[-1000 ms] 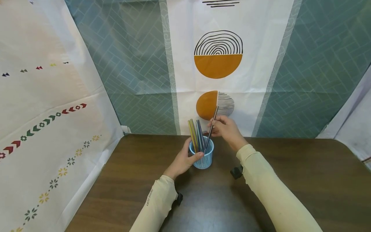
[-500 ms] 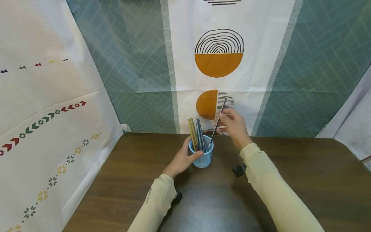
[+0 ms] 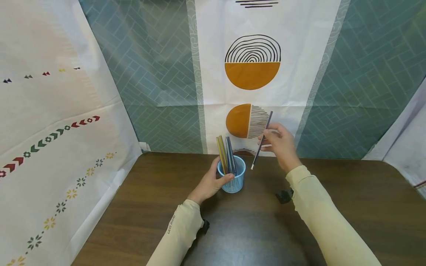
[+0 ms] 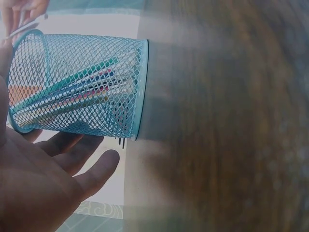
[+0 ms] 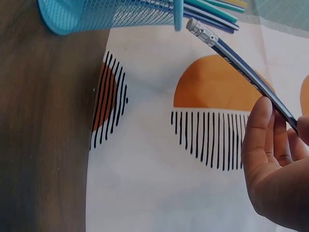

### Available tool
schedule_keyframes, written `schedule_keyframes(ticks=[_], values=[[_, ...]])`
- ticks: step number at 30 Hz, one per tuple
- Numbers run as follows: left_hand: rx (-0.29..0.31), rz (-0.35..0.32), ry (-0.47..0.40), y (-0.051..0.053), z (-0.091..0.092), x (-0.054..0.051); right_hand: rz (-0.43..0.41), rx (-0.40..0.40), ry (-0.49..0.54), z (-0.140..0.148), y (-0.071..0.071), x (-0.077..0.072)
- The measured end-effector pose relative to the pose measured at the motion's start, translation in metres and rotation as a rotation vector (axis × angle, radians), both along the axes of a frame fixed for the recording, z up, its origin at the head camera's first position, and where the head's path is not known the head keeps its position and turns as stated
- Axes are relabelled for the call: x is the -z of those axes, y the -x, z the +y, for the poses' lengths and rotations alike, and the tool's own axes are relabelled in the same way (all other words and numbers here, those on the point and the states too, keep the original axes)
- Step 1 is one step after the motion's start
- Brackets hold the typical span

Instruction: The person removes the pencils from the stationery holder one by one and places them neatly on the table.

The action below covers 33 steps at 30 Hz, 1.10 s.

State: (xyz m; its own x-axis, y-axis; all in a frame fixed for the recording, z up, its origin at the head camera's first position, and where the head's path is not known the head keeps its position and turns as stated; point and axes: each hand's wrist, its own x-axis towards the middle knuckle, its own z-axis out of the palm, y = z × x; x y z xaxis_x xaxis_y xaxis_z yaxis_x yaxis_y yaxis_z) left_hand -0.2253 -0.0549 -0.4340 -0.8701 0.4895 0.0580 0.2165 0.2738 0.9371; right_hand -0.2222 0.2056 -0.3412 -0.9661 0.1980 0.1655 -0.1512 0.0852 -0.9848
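A light blue mesh pencil cup (image 3: 235,186) stands upright on the table. My left hand (image 3: 209,184) grips its left side, the thumb across the front near the rim. Several pencils (image 3: 230,155), yellow and dark ones among them, lean leftward inside; through the mesh in the left wrist view green, blue and red pencils (image 4: 72,79) show. My right hand (image 3: 282,146) pinches one dark pencil (image 3: 257,155) to the right of the cup, tilted, in the air. Its eraser end points down, and the right wrist view shows the metal band and white eraser (image 5: 200,31) close to the cup's rim.
The brown wooden table (image 3: 149,207) runs back to a hanging cloth (image 3: 159,81) with green sides and a white printed middle. A white patterned cloth (image 3: 66,147) hangs along the left. Black wrist cameras (image 3: 284,197) sit under both sleeves.
My right hand has drawn the dark pencil up out of the cup and carried it to the right. My left hand stays on the cup, which has not moved.
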Motion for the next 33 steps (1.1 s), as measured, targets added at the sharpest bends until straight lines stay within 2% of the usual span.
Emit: schedule_keyframes(ticks=[8, 16, 21, 28, 33], values=[[-0.009, 0.005, 0.013, 0.000, -0.001, 0.001, -0.036, 0.039, -0.013, 0.010, -0.005, 0.003], [0.002, 0.018, 0.000, 0.001, 0.000, 0.001, -0.075, 0.064, -0.083, 0.013, -0.008, 0.006], [-0.005, -0.007, 0.016, -0.001, 0.000, -0.005, -0.079, 0.076, -0.095, 0.014, -0.008, 0.011], [-0.013, 0.020, 0.030, 0.000, 0.000, 0.002, -0.089, 0.083, -0.124, 0.016, -0.012, 0.018], [-0.005, 0.020, 0.018, -0.001, -0.001, 0.000, -0.098, 0.097, -0.147, 0.020, -0.014, 0.025]])
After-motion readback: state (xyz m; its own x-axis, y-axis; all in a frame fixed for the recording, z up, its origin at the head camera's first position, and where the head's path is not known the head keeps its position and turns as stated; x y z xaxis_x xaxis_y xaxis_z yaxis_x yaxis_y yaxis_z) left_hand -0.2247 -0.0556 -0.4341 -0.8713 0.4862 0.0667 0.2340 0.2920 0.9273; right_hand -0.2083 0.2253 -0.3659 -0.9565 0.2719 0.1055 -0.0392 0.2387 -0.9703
